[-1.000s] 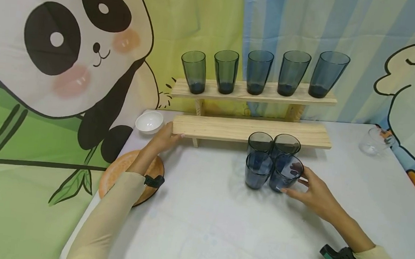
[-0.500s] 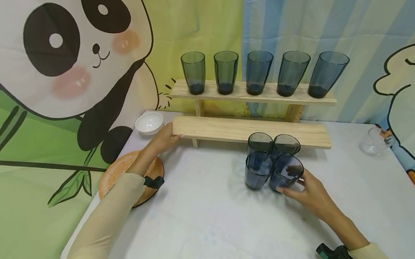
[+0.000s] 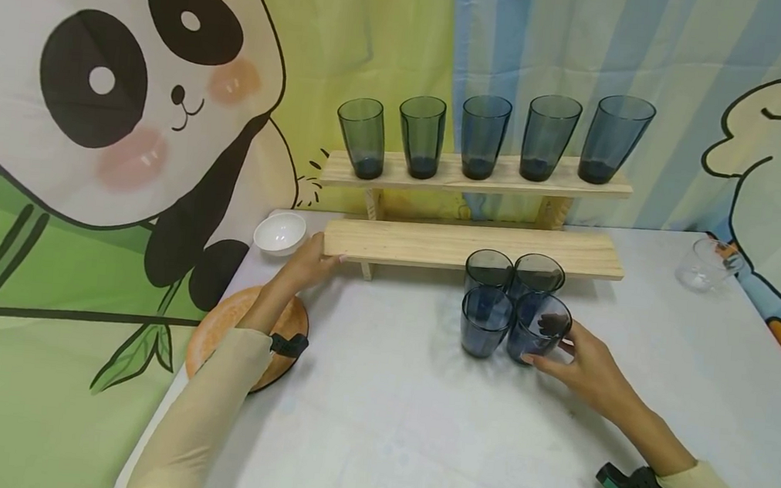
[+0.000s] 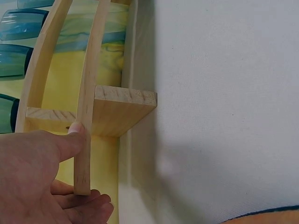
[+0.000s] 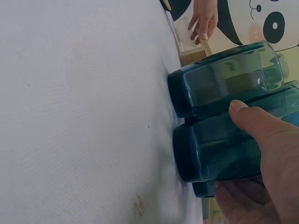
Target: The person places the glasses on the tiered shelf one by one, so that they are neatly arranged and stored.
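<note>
My left hand grips the left end of the lower board of a two-tier wooden shelf. In the left wrist view the thumb lies on one face of that board, the fingers curl round the other. My right hand holds the front right one of several blue tinted glasses grouped upright on the table. Its thumb is on the near side and the other fingers are partly hidden behind the glass. A second front glass stands right beside it in the right wrist view.
Several more tinted glasses stand in a row on the upper board. A white bowl sits left of the shelf, above a round orange plate-like disc. A small clear glass vessel is at the table's right edge.
Over the last second the right thumb and forearm have shifted slightly to the left around the front right glass. The left hand, shelf and glasses stay in place.
</note>
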Demonstrator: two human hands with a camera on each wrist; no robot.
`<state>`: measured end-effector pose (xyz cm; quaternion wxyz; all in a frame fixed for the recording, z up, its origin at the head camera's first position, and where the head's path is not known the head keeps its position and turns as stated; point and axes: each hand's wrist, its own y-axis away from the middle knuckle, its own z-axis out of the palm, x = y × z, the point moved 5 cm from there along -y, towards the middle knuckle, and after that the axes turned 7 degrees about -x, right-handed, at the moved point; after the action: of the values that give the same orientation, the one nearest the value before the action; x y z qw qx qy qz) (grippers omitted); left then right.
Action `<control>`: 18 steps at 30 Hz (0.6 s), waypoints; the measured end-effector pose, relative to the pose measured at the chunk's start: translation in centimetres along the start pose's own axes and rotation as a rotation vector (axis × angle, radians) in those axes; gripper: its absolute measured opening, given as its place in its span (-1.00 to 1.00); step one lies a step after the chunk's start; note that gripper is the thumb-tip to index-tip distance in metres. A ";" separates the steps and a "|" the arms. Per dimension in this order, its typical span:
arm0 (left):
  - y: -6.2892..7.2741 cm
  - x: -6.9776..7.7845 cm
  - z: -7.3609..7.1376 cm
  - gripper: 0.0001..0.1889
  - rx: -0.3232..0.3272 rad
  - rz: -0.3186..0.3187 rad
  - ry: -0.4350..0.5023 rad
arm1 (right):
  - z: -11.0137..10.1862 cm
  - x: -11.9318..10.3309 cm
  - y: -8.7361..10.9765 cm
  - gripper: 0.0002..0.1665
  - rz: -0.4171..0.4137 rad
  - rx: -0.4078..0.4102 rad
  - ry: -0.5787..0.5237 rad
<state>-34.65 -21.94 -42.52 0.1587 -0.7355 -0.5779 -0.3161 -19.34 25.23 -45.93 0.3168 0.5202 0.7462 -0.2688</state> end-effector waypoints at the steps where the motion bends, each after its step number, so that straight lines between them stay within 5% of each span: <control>1: 0.0 0.0 0.0 -0.27 0.000 0.001 0.000 | 0.0 0.0 0.1 -0.24 0.003 -0.003 0.000; 18: 0.0 0.0 0.1 -0.25 -0.005 -0.024 -0.014 | -0.3 0.0 0.9 -0.18 0.040 -0.020 -0.016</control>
<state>-34.68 -21.93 -42.60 0.1489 -0.7313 -0.5868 -0.3142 -18.56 25.77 -45.80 0.3333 0.5297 0.7357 -0.2591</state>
